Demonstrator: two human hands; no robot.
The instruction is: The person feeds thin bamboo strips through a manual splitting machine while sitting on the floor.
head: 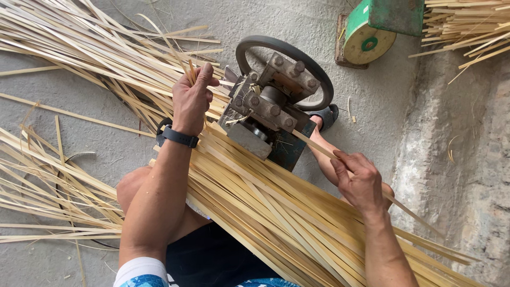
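- While the person sits low on the grey floor (pixel 64 85), a big heap of long, flat bamboo strips (pixel 276 212) lies across the lap, slanting from the far left down to the near right. It seems to rest there so the next strip is close at hand.
- More loose strips (pixel 48 186) lie spread on the floor to the left, and another pile (pixel 467 26) sits at the top right corner.
- Just past the heap stands a small metal machine (pixel 271 111) with a dark round wheel (pixel 313 66) and fat bolts. It sits between the two hands, so a strip can pass through it.
- A green scale (pixel 372 29) stands farther back, well apart from the work.
- The left hand (pixel 191 98) is closed tight around a thin bunch of strips on the far side of the machine, gripping where they come out. A dark watch (pixel 178 136) is on that wrist.
- The right hand (pixel 358 180) pinches one single strip (pixel 319 149) between fingers and thumb, and that strip points straight into the machine, likely held so to keep it lined up.
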